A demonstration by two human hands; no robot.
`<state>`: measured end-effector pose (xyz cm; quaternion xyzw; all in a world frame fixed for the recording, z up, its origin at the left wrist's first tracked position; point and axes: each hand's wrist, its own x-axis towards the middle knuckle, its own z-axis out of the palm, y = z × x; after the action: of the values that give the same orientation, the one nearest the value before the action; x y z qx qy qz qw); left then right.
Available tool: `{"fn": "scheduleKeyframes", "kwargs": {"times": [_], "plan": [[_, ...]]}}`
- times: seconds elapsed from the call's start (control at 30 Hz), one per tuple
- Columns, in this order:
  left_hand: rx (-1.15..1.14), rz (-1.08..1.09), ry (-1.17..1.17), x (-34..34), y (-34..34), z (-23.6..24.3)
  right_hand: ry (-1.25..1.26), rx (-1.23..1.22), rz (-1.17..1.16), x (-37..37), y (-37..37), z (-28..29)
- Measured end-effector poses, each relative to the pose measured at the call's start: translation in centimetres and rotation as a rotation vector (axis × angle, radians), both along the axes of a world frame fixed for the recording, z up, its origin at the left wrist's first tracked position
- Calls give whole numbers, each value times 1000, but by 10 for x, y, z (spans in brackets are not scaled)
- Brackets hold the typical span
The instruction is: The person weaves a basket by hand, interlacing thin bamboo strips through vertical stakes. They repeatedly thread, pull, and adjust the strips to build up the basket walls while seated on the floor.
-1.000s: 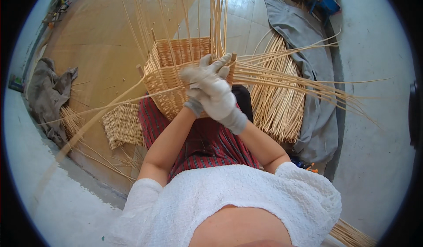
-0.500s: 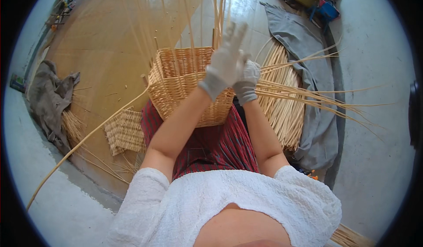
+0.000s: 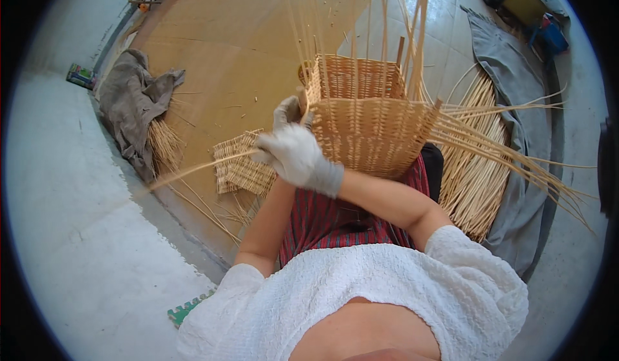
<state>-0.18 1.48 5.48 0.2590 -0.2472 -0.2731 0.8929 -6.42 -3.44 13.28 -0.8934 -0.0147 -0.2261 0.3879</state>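
A square, open-topped wicker basket (image 3: 367, 138) rests on my lap, with tall thin stakes (image 3: 354, 26) rising from its sides. Both hands wear pale gloves with grey cuffs. My right hand (image 3: 298, 157) reaches across to the left and is closed on a long willow rod (image 3: 200, 165) that runs out to the left, its far end blurred. Behind it, my left hand (image 3: 288, 111) is at the basket's left corner, fingers bent around the corner, where the rod meets the weave. The right hand partly hides the left one.
A bundle of willow rods (image 3: 480, 167) lies on grey cloth (image 3: 516, 122) at the right, beneath long rods sticking out from the basket. Small woven panels (image 3: 242, 161) lie at the left, near a cloth-wrapped bundle (image 3: 132, 103). Boxes and tools (image 3: 522, 6) stand far right.
Both hands have moved left from the basket's right corner to its left corner. The right hand has taken hold of the rod. The basket appears further right as the view has shifted.
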Motion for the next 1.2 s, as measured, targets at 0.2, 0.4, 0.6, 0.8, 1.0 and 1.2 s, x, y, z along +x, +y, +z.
{"fn": "scheduleKeyframes", "kwargs": {"times": [0.2, 0.4, 0.6, 0.8, 1.0, 1.2], "plan": [[669, 314, -276, 1, -19, -13, -124, 128, -131, 54, 23, -15], [522, -158, -161, 112, -30, -43, -110, 246, 191, 128, -46, 28], [1047, -615, -592, 148, -62, 34, 104, 429, -96, 55, -128, 76], [1023, -293, -771, 123, -64, 44, -717, 1323, -90, -82, -115, -62], [937, 451, -969, 8, -17, 46, -258, 1057, -671, -134, -132, -73], [1246, 419, -1441, -25, -34, 20, -546, 164, -534, -23, -158, 30]]}}
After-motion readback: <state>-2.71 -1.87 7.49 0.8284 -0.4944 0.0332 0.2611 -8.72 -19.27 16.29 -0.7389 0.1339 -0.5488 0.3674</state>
